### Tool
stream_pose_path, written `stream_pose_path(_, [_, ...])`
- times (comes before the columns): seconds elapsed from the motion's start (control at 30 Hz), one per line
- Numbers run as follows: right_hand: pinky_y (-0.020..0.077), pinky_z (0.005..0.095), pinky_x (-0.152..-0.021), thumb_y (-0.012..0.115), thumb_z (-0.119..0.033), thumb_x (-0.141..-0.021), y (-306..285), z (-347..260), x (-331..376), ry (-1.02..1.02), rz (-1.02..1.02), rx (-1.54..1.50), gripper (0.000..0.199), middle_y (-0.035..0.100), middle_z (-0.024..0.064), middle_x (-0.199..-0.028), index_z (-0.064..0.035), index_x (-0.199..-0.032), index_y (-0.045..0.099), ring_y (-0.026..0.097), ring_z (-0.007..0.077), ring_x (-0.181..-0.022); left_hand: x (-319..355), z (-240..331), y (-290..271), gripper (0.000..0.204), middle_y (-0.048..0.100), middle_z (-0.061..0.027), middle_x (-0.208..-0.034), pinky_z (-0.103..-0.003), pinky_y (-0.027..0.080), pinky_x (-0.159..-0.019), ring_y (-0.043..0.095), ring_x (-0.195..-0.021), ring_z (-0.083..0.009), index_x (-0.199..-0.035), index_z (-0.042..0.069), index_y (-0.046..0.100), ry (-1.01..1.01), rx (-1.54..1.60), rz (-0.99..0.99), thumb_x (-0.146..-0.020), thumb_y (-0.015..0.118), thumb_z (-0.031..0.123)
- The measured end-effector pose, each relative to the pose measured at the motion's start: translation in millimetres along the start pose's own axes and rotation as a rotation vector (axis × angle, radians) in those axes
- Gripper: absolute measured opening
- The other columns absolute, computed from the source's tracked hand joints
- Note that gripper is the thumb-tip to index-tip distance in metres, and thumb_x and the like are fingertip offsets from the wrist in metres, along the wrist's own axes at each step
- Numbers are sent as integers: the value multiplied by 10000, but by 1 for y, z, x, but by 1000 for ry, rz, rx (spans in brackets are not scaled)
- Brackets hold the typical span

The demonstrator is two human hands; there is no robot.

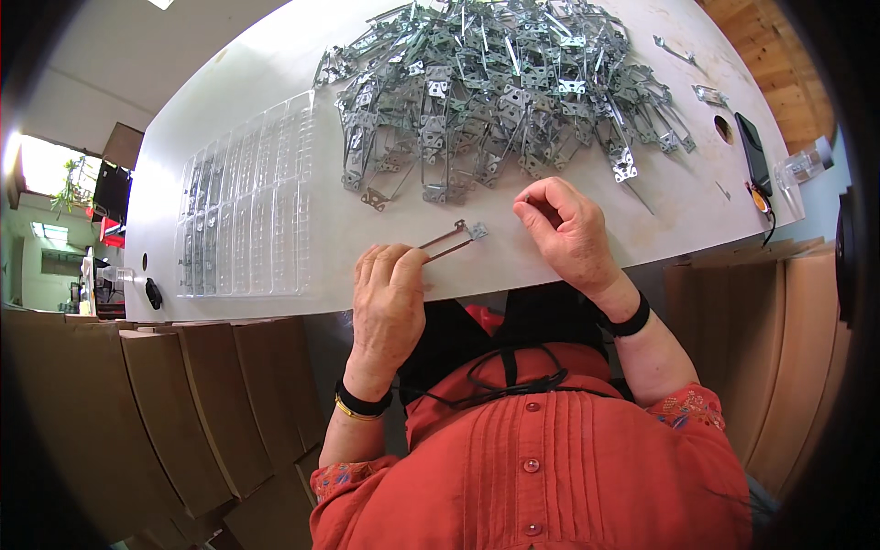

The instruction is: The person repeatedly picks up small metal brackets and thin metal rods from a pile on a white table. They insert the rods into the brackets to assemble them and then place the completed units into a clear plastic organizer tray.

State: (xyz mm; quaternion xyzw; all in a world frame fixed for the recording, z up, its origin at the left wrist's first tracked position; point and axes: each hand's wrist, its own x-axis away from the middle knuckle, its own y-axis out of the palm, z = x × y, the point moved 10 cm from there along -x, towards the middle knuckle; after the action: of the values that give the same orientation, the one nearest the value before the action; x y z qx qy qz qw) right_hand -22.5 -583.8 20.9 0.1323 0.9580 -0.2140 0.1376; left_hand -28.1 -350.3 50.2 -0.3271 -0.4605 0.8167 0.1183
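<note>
Near the table's front edge, my left hand (pixel 390 298) is closed on a thin metal bracket (pixel 446 252). Two slim parallel rods reach out from under my fingers to small plates with holes at the far end. To its right, my right hand (pixel 570 236) is raised with the fingers curled and thumb and forefinger pinched together. Whatever may be between those fingertips is too small to make out. Beyond both hands lies a large tangled heap of similar metal brackets (pixel 513 101), silvery and loosely piled.
Left on the white table (pixel 339 261) lies a clear plastic tray (pixel 261 197) with long slots, its left column holding several brackets. At the right are a dark phone (pixel 753 151), a clear bottle (pixel 799 167) and a hole (pixel 723 129). Cardboard boxes (pixel 215 403) stand below.
</note>
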Motion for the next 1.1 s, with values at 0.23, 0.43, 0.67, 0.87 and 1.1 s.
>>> stream_pose_path(0.23, [553,357,-684,755,-62,-938,0,1,0,9,-5,20,91,702,113,-891,-34,-979,679,709,261,-758,-6,-8,0,187,675,-154,-964,-429,523,-839,654,-927,-349,-1124,14,670,-121,118,15,-957,629,-59])
stream_pose_path(0.43, [554,336,-692,757,-62,-944,-1,2,0,18,-2,-20,85,714,106,-905,-35,-996,695,713,235,-766,-11,-19,5,109,654,-157,-918,-367,523,-705,634,-765,-307,-1136,-6,677,-268,313,113,-1041,634,24])
stream_pose_path(0.67, [534,271,-681,758,-53,-972,-1,8,3,46,-3,-141,85,720,48,-893,-38,-1040,708,667,111,-753,-3,-37,19,147,651,-80,-919,-296,493,-664,582,-716,-137,-1164,2,688,-460,476,74,-1023,681,45])
stream_pose_path(0.87, [517,243,-676,754,-42,-989,1,11,4,112,-10,-259,84,721,9,-883,-34,-1056,706,643,61,-758,7,-47,41,176,580,46,-834,-207,391,-583,476,-672,-11,-1200,-8,669,-644,912,74,-1035,682,50])
stream_pose_path(1.1, [500,224,-675,749,-47,-1001,7,2,8,32,-9,-263,78,715,-6,-892,-30,-1054,694,606,55,-744,10,-54,46,198,592,58,-833,-193,423,-597,511,-685,-7,-1209,-5,683,-702,953,60,-1028,705,71])
